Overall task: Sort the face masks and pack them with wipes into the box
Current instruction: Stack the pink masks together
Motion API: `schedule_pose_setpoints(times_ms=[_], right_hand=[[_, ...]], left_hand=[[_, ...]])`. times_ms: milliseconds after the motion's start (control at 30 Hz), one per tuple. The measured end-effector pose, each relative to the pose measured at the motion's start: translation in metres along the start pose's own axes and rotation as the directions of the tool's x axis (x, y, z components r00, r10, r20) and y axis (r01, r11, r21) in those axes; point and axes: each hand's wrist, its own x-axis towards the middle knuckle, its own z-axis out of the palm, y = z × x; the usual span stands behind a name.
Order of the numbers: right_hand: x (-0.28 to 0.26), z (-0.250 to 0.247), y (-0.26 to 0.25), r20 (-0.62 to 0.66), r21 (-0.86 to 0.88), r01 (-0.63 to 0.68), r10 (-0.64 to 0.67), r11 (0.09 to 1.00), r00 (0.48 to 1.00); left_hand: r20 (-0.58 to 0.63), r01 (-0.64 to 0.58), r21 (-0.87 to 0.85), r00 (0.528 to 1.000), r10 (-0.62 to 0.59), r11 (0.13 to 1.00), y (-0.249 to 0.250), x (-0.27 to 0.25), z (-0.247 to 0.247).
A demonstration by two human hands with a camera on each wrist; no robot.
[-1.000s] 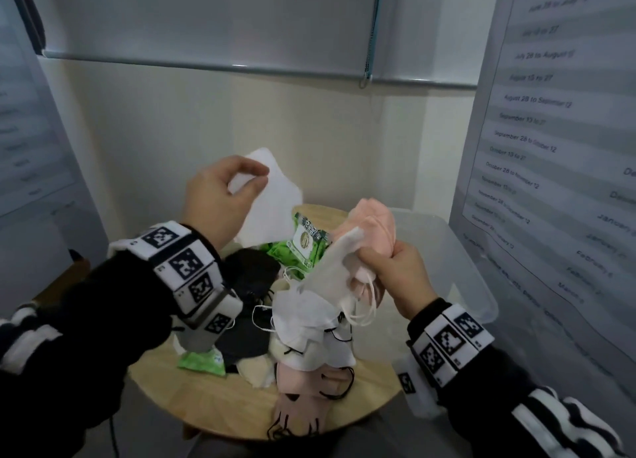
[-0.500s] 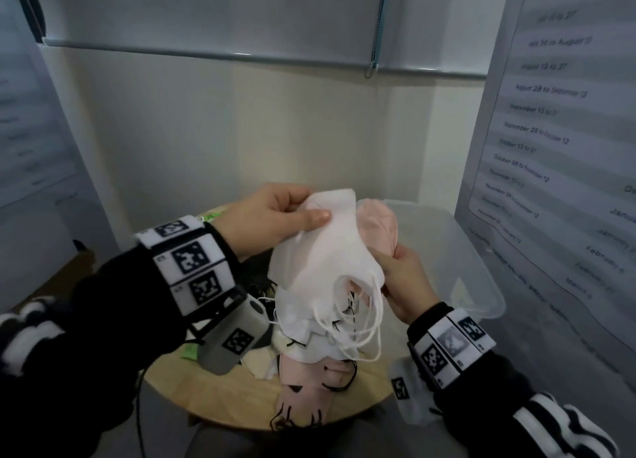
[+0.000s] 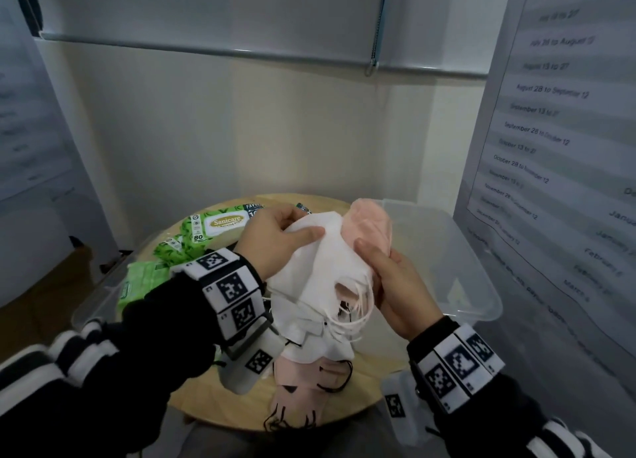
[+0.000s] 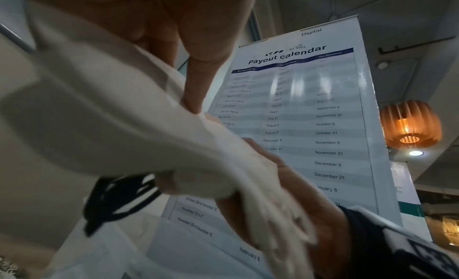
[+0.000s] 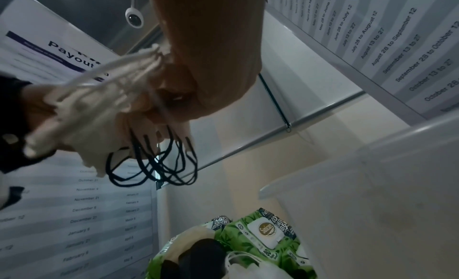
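Note:
Above the small round wooden table (image 3: 347, 409) both hands hold one bundle of masks. My left hand (image 3: 275, 237) pinches a white mask (image 3: 320, 268), thumb on top, and lays it against the pink masks (image 3: 373, 223) gripped by my right hand (image 3: 395, 285). White ear loops (image 3: 351, 316) dangle beneath the bundle; in the right wrist view black loops (image 5: 159, 165) hang there too. More white and pink masks (image 3: 309, 371) lie piled on the table. Green wipes packs (image 3: 220, 225) sit at the table's back left. A clear plastic box (image 3: 457, 278) stands to the right.
A tall printed calendar banner (image 3: 550, 148) stands close on the right, beside the box. A second banner (image 3: 24, 113) is at the left and a roller blind (image 3: 206, 10) hangs behind. Black masks (image 5: 198, 259) lie beside the wipes.
My left hand has brought the white mask down and to the right, from held up apart to pressed onto the pink bundle in my right hand. The view has tilted down slightly.

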Motion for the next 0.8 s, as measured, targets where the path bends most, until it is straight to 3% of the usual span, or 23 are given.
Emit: schedule_pose_setpoints(times_ms=[267, 367, 533, 600, 667, 800], right_hand=[[0.007, -0.011, -0.012, -0.172, 0.046, -0.096, 0.102, 0.994, 0.980], [0.006, -0.015, -0.015, -0.121, 0.029, -0.079, 0.082, 0.996, 0.989], [0.002, -0.021, -0.017, -0.017, -0.052, -0.028, 0.027, 0.998, 0.999], [0.000, -0.020, -0.018, 0.011, -0.116, -0.027, 0.028, 0.993, 1.000], [-0.002, -0.017, -0.020, 0.052, -0.206, -0.042, 0.054, 0.978, 0.997], [-0.003, -0.006, -0.024, 0.129, -0.356, -0.066, 0.119, 0.932, 0.985]], left_hand=[[-0.200, -0.017, -0.151, 0.980, -0.013, 0.988, 0.006, 0.011, -0.041], [-0.240, -0.024, -0.127, 0.971, -0.007, 0.992, 0.012, 0.014, -0.051], [-0.277, 0.066, -0.088, 0.957, -0.088, 0.994, 0.016, 0.019, -0.069], [-0.209, 0.045, -0.045, 0.976, -0.053, 0.998, 0.018, 0.014, -0.067], [-0.055, 0.031, 0.009, 0.998, -0.031, 0.999, 0.020, 0.006, -0.059], [0.251, -0.050, 0.215, 0.968, -0.005, 0.975, 0.015, -0.001, -0.039]])
